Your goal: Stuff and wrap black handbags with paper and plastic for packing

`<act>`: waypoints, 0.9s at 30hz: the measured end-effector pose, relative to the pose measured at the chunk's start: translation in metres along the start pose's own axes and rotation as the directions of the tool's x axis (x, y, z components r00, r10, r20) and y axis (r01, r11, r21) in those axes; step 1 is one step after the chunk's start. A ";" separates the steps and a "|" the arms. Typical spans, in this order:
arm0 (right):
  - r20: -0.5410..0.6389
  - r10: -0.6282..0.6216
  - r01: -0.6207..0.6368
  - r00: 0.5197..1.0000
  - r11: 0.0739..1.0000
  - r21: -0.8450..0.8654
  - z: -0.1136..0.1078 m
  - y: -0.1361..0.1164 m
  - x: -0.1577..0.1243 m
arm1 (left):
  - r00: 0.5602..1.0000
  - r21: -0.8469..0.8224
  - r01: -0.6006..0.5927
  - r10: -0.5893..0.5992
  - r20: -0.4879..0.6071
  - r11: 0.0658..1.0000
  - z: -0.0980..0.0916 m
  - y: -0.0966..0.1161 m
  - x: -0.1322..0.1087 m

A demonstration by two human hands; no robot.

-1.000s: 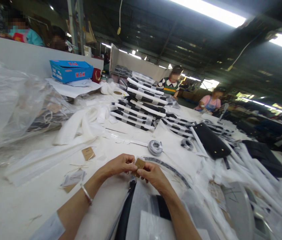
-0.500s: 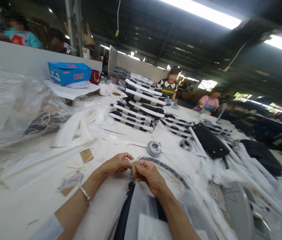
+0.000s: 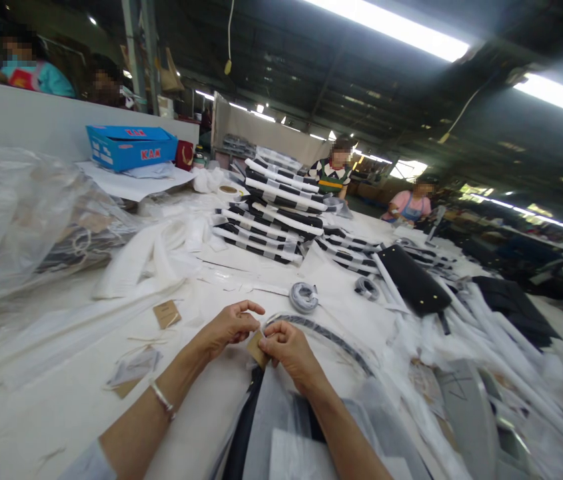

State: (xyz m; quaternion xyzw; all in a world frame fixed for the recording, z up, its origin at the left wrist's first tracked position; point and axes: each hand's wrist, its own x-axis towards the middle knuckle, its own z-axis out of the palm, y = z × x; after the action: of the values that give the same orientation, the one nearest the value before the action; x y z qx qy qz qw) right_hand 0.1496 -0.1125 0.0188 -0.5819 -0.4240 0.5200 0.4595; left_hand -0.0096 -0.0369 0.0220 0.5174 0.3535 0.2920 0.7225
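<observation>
My left hand (image 3: 228,327) and my right hand (image 3: 284,347) meet over the white table (image 3: 36,413), both pinching a small brown paper tag (image 3: 255,348). The tag sits at the top of a black bag strap (image 3: 244,427) wrapped in clear plastic (image 3: 291,427) that lies just below my hands. A silver bangle (image 3: 162,399) circles my left wrist. Another brown tag (image 3: 166,313) lies flat on the table to the left of my hands.
Stacked black-and-white striped bags (image 3: 271,213) stand mid-table, grey tape rolls (image 3: 304,297) nearer. A clear plastic sack (image 3: 16,213) fills the left, a blue box (image 3: 128,147) behind it. Wrapped white straps (image 3: 501,353) and a black bag (image 3: 411,280) crowd the right. Two people work at the far end.
The brown tag has tilted and dropped lower between my fingers, closer to the strap's top. Both hands shifted slightly left and down; my left forefinger now sticks out.
</observation>
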 end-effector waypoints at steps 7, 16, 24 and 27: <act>0.060 -0.067 0.069 0.996 0.997 -0.026 0.000 -0.001 0.000 | 0.999 0.072 -0.040 0.038 0.037 0.997 -0.001 -0.002 0.002; 0.051 -0.032 0.033 0.998 0.999 -0.018 0.003 0.007 0.005 | 0.964 0.459 -0.261 0.202 0.174 0.850 0.014 0.006 -0.011; -0.017 -0.001 0.000 1.000 0.999 -0.042 0.002 0.016 0.008 | 0.999 0.434 0.032 -0.046 0.021 0.900 -0.004 0.017 -0.017; -0.048 -0.057 0.053 0.997 0.995 -0.081 0.003 0.014 0.007 | 0.989 0.436 0.109 -0.143 0.048 0.893 -0.004 0.018 -0.017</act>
State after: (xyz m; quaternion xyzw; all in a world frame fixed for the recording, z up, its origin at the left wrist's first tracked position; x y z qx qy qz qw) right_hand 0.1479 -0.1088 0.0035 -0.6008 -0.4485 0.4749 0.4608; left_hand -0.0230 -0.0429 0.0415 0.6517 0.4135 0.1385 0.6206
